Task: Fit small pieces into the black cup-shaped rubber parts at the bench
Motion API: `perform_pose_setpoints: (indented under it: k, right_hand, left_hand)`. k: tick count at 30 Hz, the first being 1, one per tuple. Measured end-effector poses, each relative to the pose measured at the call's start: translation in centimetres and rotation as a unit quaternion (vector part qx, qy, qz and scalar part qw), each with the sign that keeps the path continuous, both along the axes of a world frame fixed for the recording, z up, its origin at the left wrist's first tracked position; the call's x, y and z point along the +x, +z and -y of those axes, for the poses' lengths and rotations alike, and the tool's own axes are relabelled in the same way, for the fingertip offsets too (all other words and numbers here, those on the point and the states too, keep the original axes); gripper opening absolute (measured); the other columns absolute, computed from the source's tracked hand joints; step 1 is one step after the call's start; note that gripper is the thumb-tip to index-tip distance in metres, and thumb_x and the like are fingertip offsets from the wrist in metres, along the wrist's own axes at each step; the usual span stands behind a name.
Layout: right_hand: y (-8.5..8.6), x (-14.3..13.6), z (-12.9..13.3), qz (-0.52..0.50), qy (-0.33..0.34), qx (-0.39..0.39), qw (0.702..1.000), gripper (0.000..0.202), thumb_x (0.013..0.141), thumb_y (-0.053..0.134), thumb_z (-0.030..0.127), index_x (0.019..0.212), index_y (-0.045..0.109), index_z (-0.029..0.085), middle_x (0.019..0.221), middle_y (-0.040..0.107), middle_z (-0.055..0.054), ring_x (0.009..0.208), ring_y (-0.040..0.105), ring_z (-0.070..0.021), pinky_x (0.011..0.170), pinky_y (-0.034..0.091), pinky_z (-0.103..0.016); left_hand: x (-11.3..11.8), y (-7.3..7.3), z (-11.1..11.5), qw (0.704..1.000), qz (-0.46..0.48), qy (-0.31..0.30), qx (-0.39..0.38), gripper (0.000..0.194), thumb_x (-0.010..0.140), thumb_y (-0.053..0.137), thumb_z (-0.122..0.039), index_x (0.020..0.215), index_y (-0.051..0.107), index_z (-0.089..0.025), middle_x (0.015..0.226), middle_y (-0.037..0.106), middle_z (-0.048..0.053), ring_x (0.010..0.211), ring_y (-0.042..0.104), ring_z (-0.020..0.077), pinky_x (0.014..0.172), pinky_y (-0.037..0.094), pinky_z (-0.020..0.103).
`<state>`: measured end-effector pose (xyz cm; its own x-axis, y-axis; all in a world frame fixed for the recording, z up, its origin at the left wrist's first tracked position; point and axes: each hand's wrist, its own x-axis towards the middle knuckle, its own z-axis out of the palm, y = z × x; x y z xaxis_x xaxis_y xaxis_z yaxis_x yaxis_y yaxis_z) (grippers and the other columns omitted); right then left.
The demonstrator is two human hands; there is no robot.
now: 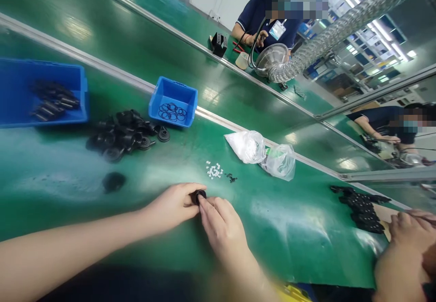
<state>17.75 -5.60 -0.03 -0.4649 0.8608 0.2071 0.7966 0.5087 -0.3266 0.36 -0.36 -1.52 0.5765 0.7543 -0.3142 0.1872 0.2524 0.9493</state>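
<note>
My left hand (177, 204) is closed around a small black cylindrical part (198, 196), its round open end facing up. Over that opening, the fingers of my right hand (221, 225) are pressed together with their tips at the rim. Whatever they pinch, if anything, is hidden. Beyond my hands lie a little heap of white plastic pieces (214, 170) and a cluster of tiny black pieces (232, 178). To the left is a pile of black cup-like parts with flanges (119, 134), and one blurred dark round part (114, 182) lies nearer me.
A small blue bin (173, 89) holds black rings; a larger blue bin (85, 93) holds dark cylinders. Two plastic bags (245, 147) lie by the metal rail (218, 119). At right, a co-worker's hands (408, 238) are near black parts (363, 209). Two other people sit across.
</note>
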Motion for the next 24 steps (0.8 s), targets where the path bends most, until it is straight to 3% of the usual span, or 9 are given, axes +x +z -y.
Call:
perform_pose_setpoints:
  k: [5,15,20,24]
  right_hand:
    - [-0.5,-0.1,0.0,-0.013,0.002,-0.013,1.000,0.050,0.094,0.045,0.010,0.142,0.036,0.019,0.099,0.056,-0.010,0.083,0.053,-0.0199,0.072,0.049,-0.036]
    - [-1.8,0.6,0.3,0.009,0.015,-0.036,0.999,0.053,0.097,0.039,0.014,0.148,0.025,0.021,0.102,0.057,-0.012,0.088,0.057,-0.0212,0.076,0.053,-0.038]
    - [-1.5,0.0,0.1,0.014,0.015,-0.012,1.000,0.055,0.094,0.041,0.012,0.147,0.027,0.022,0.103,0.056,-0.012,0.083,0.053,-0.0220,0.070,0.050,-0.039]
    - [-1.3,-0.2,0.2,0.007,0.011,-0.017,1.000,0.054,0.093,0.042,0.011,0.145,0.031,0.022,0.101,0.056,-0.011,0.082,0.053,-0.0224,0.070,0.050,-0.039]
  left_hand:
    - [0.0,-0.8,-0.4,0.996,0.069,0.029,-0.052,0.048,0.076,0.058,-0.021,0.123,0.055,-0.018,0.099,0.072,0.005,0.091,0.068,0.0224,0.079,0.052,0.031]
    - [-0.2,-1.2,-0.3,0.996,0.068,0.031,-0.046,0.049,0.076,0.058,-0.021,0.125,0.055,-0.019,0.088,0.071,0.003,0.081,0.067,0.0206,0.071,0.052,0.030]
    - [-0.3,-0.5,-0.3,0.999,0.016,0.043,0.028,0.044,0.076,0.054,-0.018,0.120,0.059,-0.019,0.080,0.069,0.001,0.070,0.064,0.0161,0.063,0.049,0.025]
    - [-0.2,-0.6,-0.3,0.999,0.013,0.040,0.013,0.046,0.075,0.056,-0.019,0.121,0.059,-0.018,0.080,0.070,0.002,0.075,0.066,0.0184,0.067,0.051,0.027]
